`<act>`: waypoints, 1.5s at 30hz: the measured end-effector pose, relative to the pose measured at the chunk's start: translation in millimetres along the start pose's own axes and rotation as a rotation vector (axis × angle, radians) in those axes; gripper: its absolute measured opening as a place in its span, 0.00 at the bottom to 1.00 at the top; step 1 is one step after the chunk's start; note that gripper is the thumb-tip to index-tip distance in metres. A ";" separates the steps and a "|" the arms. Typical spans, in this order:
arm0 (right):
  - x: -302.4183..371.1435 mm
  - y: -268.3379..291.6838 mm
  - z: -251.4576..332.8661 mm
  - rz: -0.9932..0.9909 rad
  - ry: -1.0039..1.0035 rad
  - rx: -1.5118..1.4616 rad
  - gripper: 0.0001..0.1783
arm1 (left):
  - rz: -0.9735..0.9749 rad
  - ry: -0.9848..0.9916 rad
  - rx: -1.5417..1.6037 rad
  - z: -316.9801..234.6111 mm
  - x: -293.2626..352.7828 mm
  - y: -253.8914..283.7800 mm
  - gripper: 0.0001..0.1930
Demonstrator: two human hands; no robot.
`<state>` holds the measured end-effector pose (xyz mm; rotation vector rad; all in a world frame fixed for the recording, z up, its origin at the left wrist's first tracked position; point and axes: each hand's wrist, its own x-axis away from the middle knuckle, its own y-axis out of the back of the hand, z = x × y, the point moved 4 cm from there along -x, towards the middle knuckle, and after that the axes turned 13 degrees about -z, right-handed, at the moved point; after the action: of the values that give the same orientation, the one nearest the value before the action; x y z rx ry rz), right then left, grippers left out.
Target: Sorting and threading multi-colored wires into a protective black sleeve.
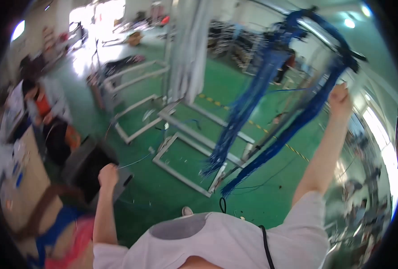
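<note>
My right hand [341, 99] is raised high at the right, its fingers closed against the upper part of a long blue wire bundle [293, 134] that hangs from an overhead rack [342, 49]. A second blue bundle [246, 105] hangs to its left, its ends near the floor. My left hand [108, 175] is stretched out low at the left in a fist. A thin pale wire [136, 160] runs from that fist toward the white frames. Both arms are spread wide apart.
White metal frames [181, 148] lie and stand on the green floor [163, 193]. A dark box [89, 168] sits beside my left hand. A person in orange [42, 105] sits at far left by a wooden table [24, 184]. Yellow dashes [257, 127] cross the floor.
</note>
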<state>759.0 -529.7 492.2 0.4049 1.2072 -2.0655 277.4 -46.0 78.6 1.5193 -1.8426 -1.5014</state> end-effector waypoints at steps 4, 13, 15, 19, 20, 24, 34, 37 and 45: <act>182.5 -121.2 -346.7 -0.261 -0.624 0.012 0.14 | -0.249 -0.290 0.521 -122.1 33.5 59.4 0.20; 243.4 -117.1 -569.3 -0.517 -1.322 -0.475 0.06 | -0.268 0.959 1.575 6.6 143.5 127.5 0.15; 226.5 -73.8 -605.7 -0.740 -1.450 -0.497 0.06 | -0.567 1.280 1.366 74.0 207.8 139.5 0.15; 198.1 -41.0 -650.1 -0.772 -1.465 -0.445 0.07 | -0.600 1.067 0.047 162.7 368.2 161.1 0.13; 197.9 -46.6 -660.6 -0.711 -1.511 -0.456 0.08 | -0.614 1.087 0.041 154.3 364.5 163.9 0.13; 261.6 -147.1 -673.5 -0.258 -1.691 -0.417 0.09 | -0.275 0.833 -0.333 114.6 299.1 123.6 0.16; 342.9 -200.4 -758.8 -0.129 -1.976 -0.095 0.10 | -0.442 1.312 0.680 29.2 157.2 71.7 0.11; 309.3 -154.9 -814.7 -0.148 -1.828 0.056 0.11 | -0.418 1.215 0.170 41.3 228.1 90.5 0.10; 298.1 -181.8 -860.6 0.058 -1.555 0.322 0.10 | -0.015 1.174 -0.255 51.4 358.9 60.9 0.12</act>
<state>354.3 139.4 -8.8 -0.9034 -0.0881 -1.7055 68.9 -333.3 -16.8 1.6924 -0.8929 -0.5172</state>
